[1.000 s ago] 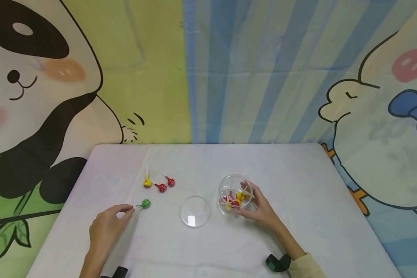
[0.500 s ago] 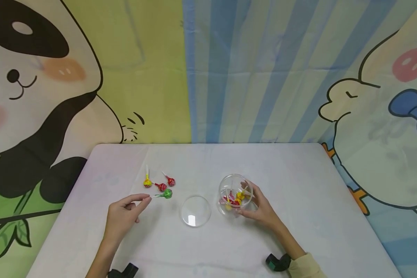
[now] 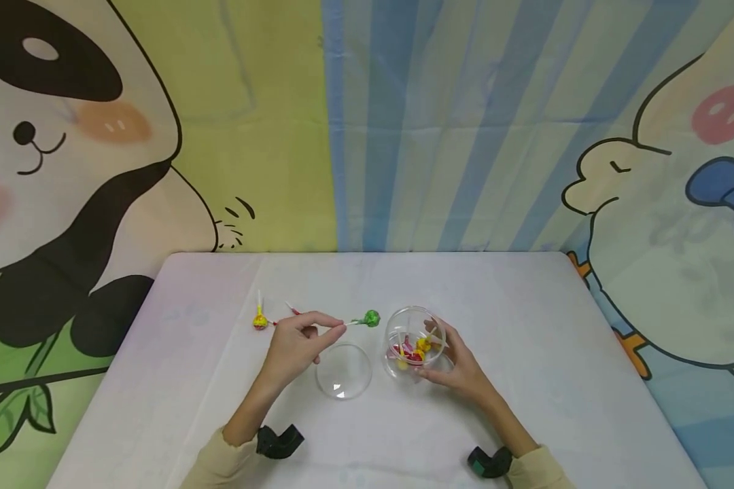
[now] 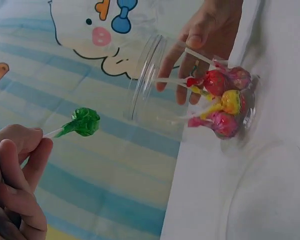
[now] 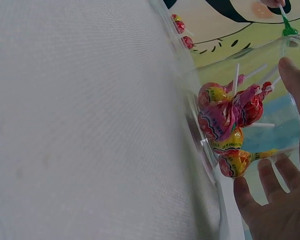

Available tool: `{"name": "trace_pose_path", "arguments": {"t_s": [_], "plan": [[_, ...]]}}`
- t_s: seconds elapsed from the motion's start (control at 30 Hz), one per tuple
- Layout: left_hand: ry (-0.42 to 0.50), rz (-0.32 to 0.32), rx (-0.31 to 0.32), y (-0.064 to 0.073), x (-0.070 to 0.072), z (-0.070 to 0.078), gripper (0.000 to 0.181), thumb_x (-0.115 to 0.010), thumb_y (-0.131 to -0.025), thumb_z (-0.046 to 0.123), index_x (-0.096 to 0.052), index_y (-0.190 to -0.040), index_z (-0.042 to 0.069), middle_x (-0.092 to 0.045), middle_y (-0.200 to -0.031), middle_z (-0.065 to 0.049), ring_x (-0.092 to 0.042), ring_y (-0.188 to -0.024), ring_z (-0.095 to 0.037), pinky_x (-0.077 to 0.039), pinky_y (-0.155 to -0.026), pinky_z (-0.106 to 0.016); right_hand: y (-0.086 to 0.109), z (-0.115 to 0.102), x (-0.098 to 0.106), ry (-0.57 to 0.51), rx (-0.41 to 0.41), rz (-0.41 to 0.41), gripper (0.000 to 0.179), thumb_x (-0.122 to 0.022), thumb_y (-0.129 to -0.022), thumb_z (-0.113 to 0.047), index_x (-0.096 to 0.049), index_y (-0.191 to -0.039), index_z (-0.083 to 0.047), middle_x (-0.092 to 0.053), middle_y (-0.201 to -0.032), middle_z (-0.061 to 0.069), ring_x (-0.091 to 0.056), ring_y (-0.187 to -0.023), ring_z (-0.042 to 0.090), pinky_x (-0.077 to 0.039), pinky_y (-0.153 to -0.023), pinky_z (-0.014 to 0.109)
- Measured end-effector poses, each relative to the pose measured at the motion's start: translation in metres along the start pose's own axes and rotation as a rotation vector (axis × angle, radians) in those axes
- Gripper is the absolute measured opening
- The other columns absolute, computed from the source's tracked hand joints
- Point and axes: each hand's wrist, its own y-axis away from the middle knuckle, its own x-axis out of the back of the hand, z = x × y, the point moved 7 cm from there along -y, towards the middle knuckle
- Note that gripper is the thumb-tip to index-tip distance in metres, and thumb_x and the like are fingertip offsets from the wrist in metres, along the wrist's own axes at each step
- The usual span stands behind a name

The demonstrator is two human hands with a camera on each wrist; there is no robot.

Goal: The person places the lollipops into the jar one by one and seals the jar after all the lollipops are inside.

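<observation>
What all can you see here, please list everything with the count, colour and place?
Smooth cloth-covered table: one, white, centre
Round open see-through jar: one, clear, on the table
Flat round see-through lid: one, clear, left of the jar
Round wrapped lollipops inside: several, red, pink, yellow; exact count unclear
Raised wrapped lollipop: one, green, left of the jar
Loose wrapped lollipops: three, one yellow, two red, table's left side
Cartoon-printed cloth backdrop: one, multicoloured, behind
Wrist devices: two, black, one per wrist
Sleeves: two, beige, bottom
Left grip: one, bare, pinching the green lollipop's stick
Right grip: one, bare, around the jar
</observation>
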Motion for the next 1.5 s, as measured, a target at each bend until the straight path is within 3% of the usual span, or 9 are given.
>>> {"name": "trace_pose_path", "arguments": {"t_s": [0.13,0.23,0.4,0.6,0.73,0.93,1.13,1.37,1.5], "plan": [[-0.120,-0.162,-0.077,-0.020,-0.045,0.024,0.010,-0.077,-0.083,0.026,-0.077,-0.092,0.021,-0.064,-0.062,-0.001,-0.049,-0.039,-0.013,-0.031,-0.039,-0.022,0.001,-0.003,0.003,-0.010,0.000,0.000,0.091,-0.082,-0.076,-0.016,-0.029,-0.150,-0.011,-0.044,-0.150,0.013,-0.040,-0.139,0.034,-0.039,-0.103,0.061],[-0.191,-0.257,-0.118,-0.032,-0.075,0.031,0.009,-0.074,-0.085,0.026,-0.077,-0.091,0.020,-0.071,-0.077,0.003,-0.050,-0.039,-0.009,-0.034,-0.040,-0.021,0.000,-0.003,0.003,-0.013,0.013,0.003,0.091,-0.082,-0.076,-0.015,-0.029,-0.150,-0.014,-0.044,-0.150,0.014,-0.041,-0.138,0.034,-0.038,-0.103,0.062],[-0.326,-0.285,-0.166,-0.043,-0.101,0.033,0.010,-0.074,-0.084,0.025,-0.078,-0.089,0.017,-0.076,-0.091,0.000,-0.052,-0.050,-0.005,-0.037,-0.045,-0.019,-0.001,0.001,0.002,-0.016,0.028,0.004,0.092,-0.083,-0.075,-0.018,-0.029,-0.150,-0.011,-0.045,-0.149,0.012,-0.042,-0.136,0.034,-0.039,-0.103,0.062],[-0.409,-0.248,-0.215,-0.043,-0.108,0.036,0.011,-0.077,-0.082,0.025,-0.080,-0.087,0.016,-0.077,-0.094,-0.001,-0.055,-0.068,-0.007,-0.032,-0.049,-0.017,-0.001,0.001,0.002,-0.023,0.018,0.000,0.093,-0.083,-0.075,-0.020,-0.029,-0.150,-0.010,-0.044,-0.150,0.009,-0.041,-0.137,0.034,-0.041,-0.102,0.061],[-0.466,-0.233,-0.243,-0.042,-0.112,0.037,0.008,-0.076,-0.082,0.023,-0.080,-0.086,0.017,-0.077,-0.092,0.000,-0.052,-0.062,-0.006,-0.031,-0.045,-0.018,-0.001,0.001,0.002,-0.029,0.021,-0.011,0.092,-0.082,-0.076,-0.016,-0.028,-0.150,-0.008,-0.043,-0.150,0.012,-0.039,-0.138,0.035,-0.040,-0.103,0.061],[-0.666,-0.228,-0.312,-0.040,-0.122,0.041,0.010,-0.072,-0.080,0.016,-0.081,-0.084,0.019,-0.077,-0.083,0.005,-0.048,-0.055,-0.005,-0.031,-0.042,-0.018,0.000,0.000,0.002,-0.044,0.017,-0.020,0.091,-0.082,-0.076,-0.015,-0.028,-0.150,-0.008,-0.043,-0.150,0.014,-0.040,-0.137,0.034,-0.039,-0.104,0.062],[-0.709,-0.247,-0.274,-0.042,-0.125,0.041,0.011,-0.071,-0.080,0.014,-0.081,-0.083,0.019,-0.076,-0.081,0.005,-0.045,-0.054,-0.006,-0.031,-0.040,-0.019,0.000,-0.003,0.002,-0.038,0.024,-0.017,0.092,-0.082,-0.076,-0.015,-0.028,-0.150,-0.008,-0.044,-0.149,0.013,-0.041,-0.136,0.029,-0.041,-0.103,0.061],[-0.759,-0.299,-0.231,-0.045,-0.129,0.041,0.007,-0.074,-0.080,0.019,-0.081,-0.082,0.019,-0.075,-0.077,0.005,-0.050,-0.057,-0.008,-0.036,-0.044,-0.020,-0.001,-0.003,0.003,-0.054,0.035,-0.017,0.092,-0.081,-0.077,-0.014,-0.028,-0.151,-0.009,-0.044,-0.149,0.014,-0.042,-0.136,0.009,-0.039,-0.103,0.063],[-0.750,-0.301,-0.216,-0.040,-0.128,0.042,0.012,-0.071,-0.086,0.025,-0.080,-0.092,0.020,-0.076,-0.084,0.006,-0.051,-0.058,-0.008,-0.035,-0.046,-0.021,0.000,-0.001,0.003,-0.058,0.041,-0.020,0.092,-0.081,-0.076,-0.012,-0.028,-0.151,-0.009,-0.044,-0.149,0.016,-0.042,-0.137,0.018,-0.038,-0.103,0.064]]}}
